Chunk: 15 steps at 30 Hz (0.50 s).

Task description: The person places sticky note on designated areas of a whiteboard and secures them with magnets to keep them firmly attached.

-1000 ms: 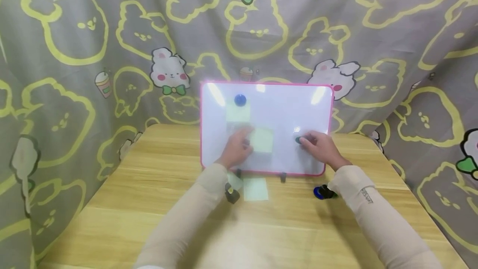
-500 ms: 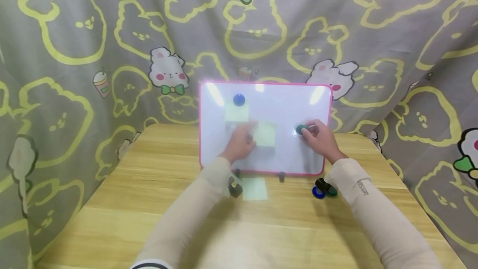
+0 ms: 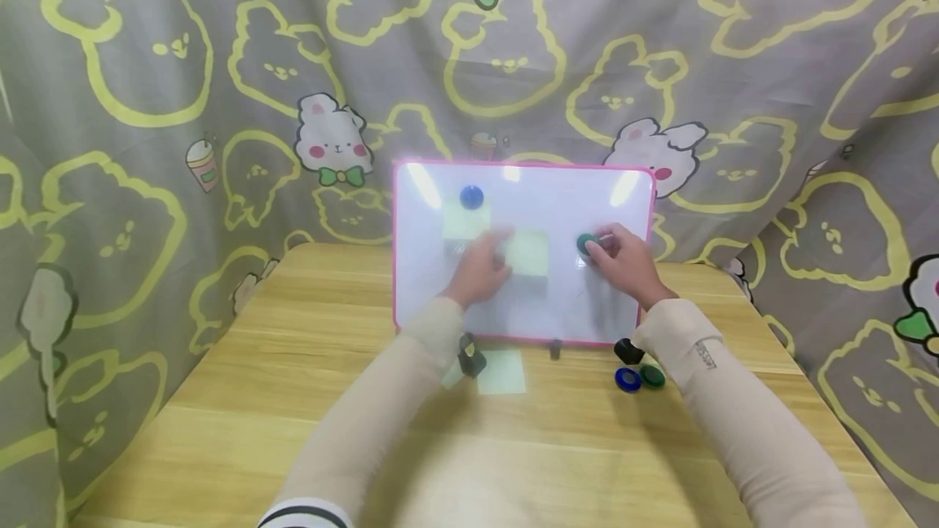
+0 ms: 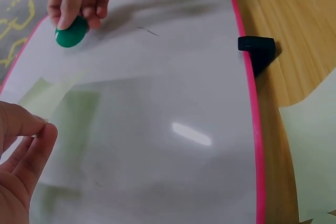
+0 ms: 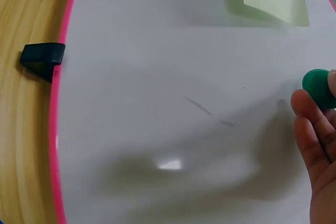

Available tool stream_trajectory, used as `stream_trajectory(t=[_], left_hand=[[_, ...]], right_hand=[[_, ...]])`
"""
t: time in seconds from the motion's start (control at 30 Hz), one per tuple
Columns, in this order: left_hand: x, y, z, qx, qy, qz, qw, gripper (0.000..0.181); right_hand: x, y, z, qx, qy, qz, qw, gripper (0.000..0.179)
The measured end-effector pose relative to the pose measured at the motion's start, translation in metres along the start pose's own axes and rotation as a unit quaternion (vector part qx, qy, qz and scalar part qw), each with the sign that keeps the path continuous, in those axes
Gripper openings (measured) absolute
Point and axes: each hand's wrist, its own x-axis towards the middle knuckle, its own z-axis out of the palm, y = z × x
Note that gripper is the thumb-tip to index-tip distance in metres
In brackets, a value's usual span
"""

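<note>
A whiteboard (image 3: 579, 312) with a pink frame stands tilted on the table. My left hand (image 3: 480, 267) pinches a pale green paper note (image 3: 530, 253) at its edge, between thumb and finger in the left wrist view. The note's shadow falls on the board behind it. To the right, my right hand (image 3: 627, 263) pinches a round green magnet (image 3: 587, 244) by its side, in front of the board's right half. At the board's upper left, a blue magnet (image 3: 472, 196) sits at the top of another pale note (image 3: 465, 224).
On the wooden table (image 3: 528, 455) lie a loose blue magnet (image 3: 628, 380) and a green magnet (image 3: 653, 376), below the right forearm. A pale note (image 3: 502, 371) lies before the board, another partly behind the left wrist. Black feet (image 5: 42, 56) support the board's lower edge. A patterned curtain hangs behind.
My left hand has moved up and slightly right with the note. My right hand has risen with the green magnet, uncovering the loose green magnet on the table.
</note>
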Motion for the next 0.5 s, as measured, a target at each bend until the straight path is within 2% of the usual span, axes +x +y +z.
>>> stream_trajectory(t=[0.23,0.5], left_hand=[[0.005,0.011,-0.003,0.0,0.002,-0.003,1.0,0.065],[0.016,0.021,0.0,0.019,-0.004,-0.02,0.9996,0.066]], right_hand=[[0.009,-0.007,-0.002,-0.003,-0.004,-0.022,0.9997,0.034],[0.016,-0.015,0.001,0.026,-0.014,-0.038,0.9989,0.031]])
